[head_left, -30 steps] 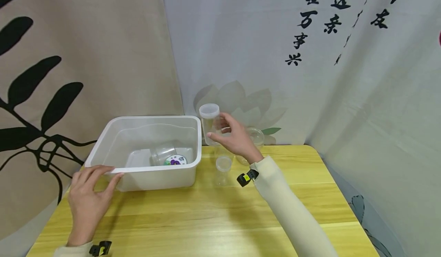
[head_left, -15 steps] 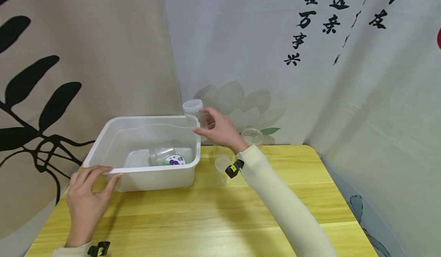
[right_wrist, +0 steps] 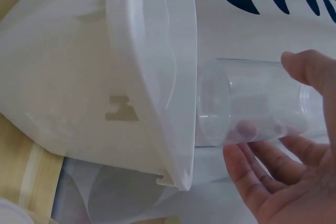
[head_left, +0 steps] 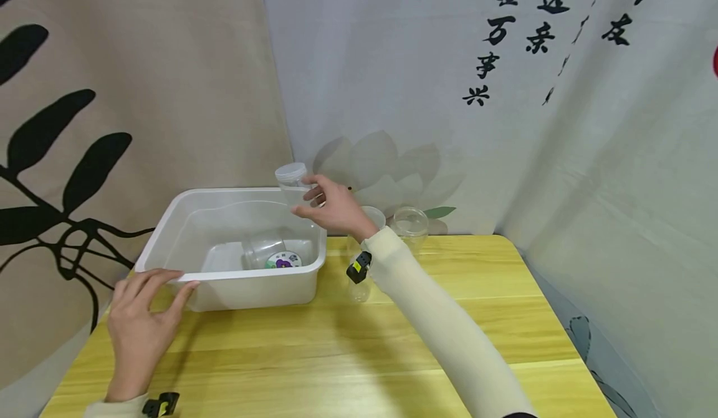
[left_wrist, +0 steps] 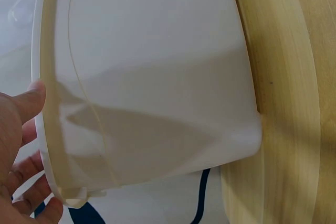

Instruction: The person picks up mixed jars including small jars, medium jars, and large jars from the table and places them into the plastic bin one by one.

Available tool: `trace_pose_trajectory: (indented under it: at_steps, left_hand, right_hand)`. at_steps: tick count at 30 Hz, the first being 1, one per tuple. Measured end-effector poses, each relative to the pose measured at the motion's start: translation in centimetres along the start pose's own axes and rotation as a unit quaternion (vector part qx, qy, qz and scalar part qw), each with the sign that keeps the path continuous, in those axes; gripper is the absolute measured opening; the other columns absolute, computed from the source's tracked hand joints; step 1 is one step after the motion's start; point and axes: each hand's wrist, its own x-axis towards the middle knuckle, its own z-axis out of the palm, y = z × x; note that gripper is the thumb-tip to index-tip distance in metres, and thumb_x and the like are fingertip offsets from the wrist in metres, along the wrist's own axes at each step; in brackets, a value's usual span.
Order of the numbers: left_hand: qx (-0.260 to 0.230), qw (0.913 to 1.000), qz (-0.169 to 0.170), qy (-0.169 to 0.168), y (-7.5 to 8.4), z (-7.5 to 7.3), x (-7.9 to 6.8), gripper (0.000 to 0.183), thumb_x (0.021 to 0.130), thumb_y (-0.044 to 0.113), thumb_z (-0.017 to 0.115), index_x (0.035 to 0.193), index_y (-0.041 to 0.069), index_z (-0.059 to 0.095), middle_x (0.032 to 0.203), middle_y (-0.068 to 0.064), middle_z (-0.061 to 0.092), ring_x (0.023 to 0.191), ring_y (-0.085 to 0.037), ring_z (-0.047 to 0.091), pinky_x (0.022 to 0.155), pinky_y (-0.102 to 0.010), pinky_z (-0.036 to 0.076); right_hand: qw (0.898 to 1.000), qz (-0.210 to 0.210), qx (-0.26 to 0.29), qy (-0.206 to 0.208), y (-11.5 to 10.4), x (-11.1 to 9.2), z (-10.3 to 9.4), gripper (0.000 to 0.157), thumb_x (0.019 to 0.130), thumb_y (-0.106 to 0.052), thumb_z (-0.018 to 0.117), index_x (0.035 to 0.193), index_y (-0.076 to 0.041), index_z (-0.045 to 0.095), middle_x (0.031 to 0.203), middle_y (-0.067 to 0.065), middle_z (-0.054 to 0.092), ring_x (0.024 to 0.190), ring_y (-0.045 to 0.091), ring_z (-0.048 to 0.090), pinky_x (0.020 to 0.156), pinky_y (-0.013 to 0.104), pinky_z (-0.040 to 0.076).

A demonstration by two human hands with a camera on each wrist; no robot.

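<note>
In the head view, a clear plastic jar [head_left: 293,192] with a whitish lid hangs upright over the right rear rim of a white plastic bin [head_left: 252,290]. My right hand [head_left: 331,208] grips its side between thumb and fingers; the right wrist view shows the see-through jar [right_wrist: 262,100] beside the bin's edge. My left hand [head_left: 143,324] holds the bin's front left corner, and in the left wrist view the thumb lies on the rim with fingers curled beyond it. Inside the bin, another clear jar [head_left: 263,251] lies on its side, its end bearing a purple flower label.
Right of the bin, partly behind my right forearm, stand several clear containers, including a round one [head_left: 412,223] at the back and a small jar [head_left: 359,290] nearer the front. Printed curtains [head_left: 392,94] hang behind the wooden table [head_left: 291,362].
My right hand has carried the clear jar leftward from beside the bin to above its right rear rim. My left hand keeps its place on the rim.
</note>
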Motion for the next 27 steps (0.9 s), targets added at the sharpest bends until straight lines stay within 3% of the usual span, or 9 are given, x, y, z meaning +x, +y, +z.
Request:
trace_pose_trajectory:
  at_steps: [5,9,18,22,27]
  left_hand:
    - [0.001,1.0,0.0,0.003,0.2,-0.1,0.0,0.038,0.069,0.012,0.094,0.1,0.0,0.075,0.104,-0.023,0.071,0.094,-0.041,0.054,0.09,-0.017,0.025]
    - [0.003,1.0,-0.001,0.004,0.3,0.0,0.0,0.038,0.069,0.014,0.094,0.1,0.0,0.075,0.104,-0.022,0.071,0.094,-0.041,0.054,0.089,-0.018,0.026]
    - [0.0,0.9997,0.005,0.023,0.3,0.2,-0.1,0.039,0.066,0.01,0.094,0.099,0.001,0.075,0.102,-0.022,0.072,0.091,-0.04,0.054,0.085,-0.023,0.028]
    - [-0.002,0.9996,0.006,0.029,0.3,0.3,-0.1,0.04,0.064,0.009,0.095,0.099,0.002,0.076,0.102,-0.021,0.072,0.09,-0.04,0.054,0.083,-0.025,0.028]
    - [0.0,0.9997,0.002,0.026,0.4,0.3,-0.1,0.041,0.064,0.009,0.095,0.099,0.002,0.076,0.103,-0.021,0.072,0.091,-0.04,0.054,0.083,-0.027,0.03]
  right_hand:
    - [0.999,0.028,-0.022,-0.01,-0.2,0.3,0.5,0.073,0.093,-0.045,0.074,0.153,-0.017,0.043,0.135,0.01,0.067,0.125,0.026,0.063,0.101,0.041,0.054]
    - [0.998,0.039,-0.045,-0.013,0.3,0.3,0.5,0.078,0.094,-0.048,0.071,0.156,-0.014,0.038,0.149,0.014,0.057,0.138,0.029,0.055,0.109,0.044,0.049]
    - [0.998,0.02,-0.067,-0.007,0.8,-0.6,-0.8,0.082,0.094,-0.052,0.069,0.159,-0.018,0.034,0.16,0.009,0.045,0.144,0.027,0.047,0.114,0.048,0.043]
    - [0.997,0.008,-0.078,-0.004,0.9,-1.2,-1.3,0.085,0.092,-0.055,0.069,0.16,-0.021,0.03,0.165,0.006,0.037,0.152,0.028,0.037,0.12,0.051,0.036]
    - [0.996,-0.004,-0.089,-0.002,1.1,-2.2,-2.0,0.089,0.09,-0.058,0.07,0.162,-0.029,0.026,0.168,0.001,0.03,0.154,0.027,0.031,0.121,0.054,0.033]
